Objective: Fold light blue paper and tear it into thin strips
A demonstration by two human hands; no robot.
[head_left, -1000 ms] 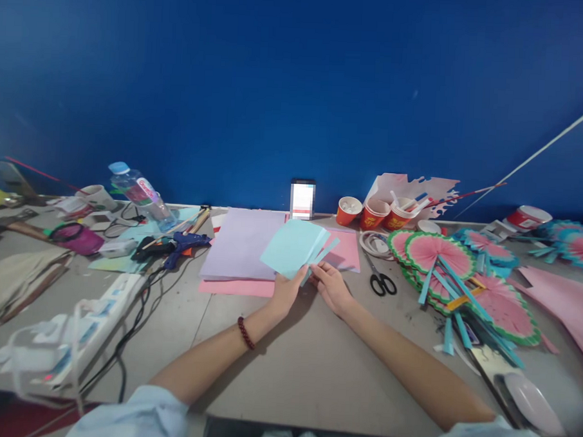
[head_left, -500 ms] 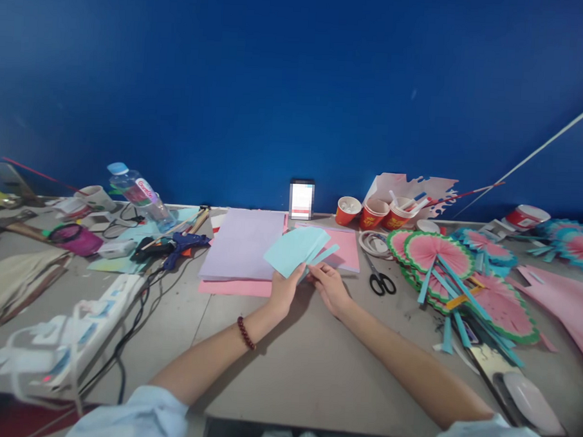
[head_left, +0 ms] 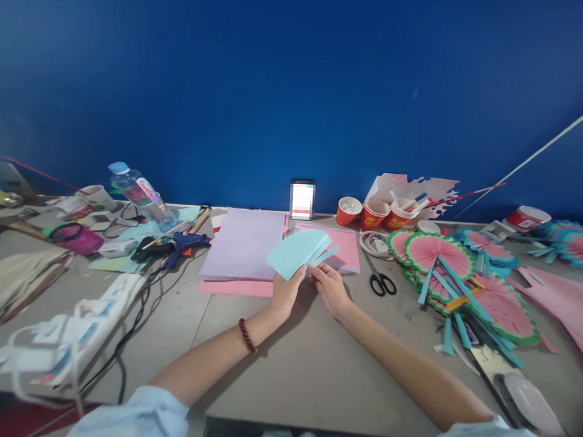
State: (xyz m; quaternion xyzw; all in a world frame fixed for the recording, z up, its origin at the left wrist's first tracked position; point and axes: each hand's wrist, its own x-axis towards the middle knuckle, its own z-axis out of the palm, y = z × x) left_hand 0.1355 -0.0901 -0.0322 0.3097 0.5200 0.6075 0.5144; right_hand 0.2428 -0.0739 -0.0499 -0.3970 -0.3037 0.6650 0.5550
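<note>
Both my hands meet at the middle of the grey table [head_left: 289, 366]. My left hand [head_left: 286, 293] pinches the lower edge of a light blue paper sheet [head_left: 296, 253] that is cut into strips along its right side. My right hand [head_left: 331, 288] has its fingertips closed on the lower end of those strips. The sheet is held tilted up above a lilac paper sheet [head_left: 242, 242] and a pink paper sheet [head_left: 344, 248] lying flat behind it. A dark red bead bracelet [head_left: 246, 334] circles my left wrist.
Black scissors [head_left: 381, 282] lie right of my hands, beside a pile of pink and green paper fans [head_left: 444, 264]. Red paper cups [head_left: 369, 213] and a phone [head_left: 302, 199] stand at the blue wall. A water bottle [head_left: 140, 194], glue gun [head_left: 184, 245] and power strip [head_left: 109, 301] lie left.
The light blue sheet has tilted flatter and dropped slightly between my hands. Both hands stay at the same spot.
</note>
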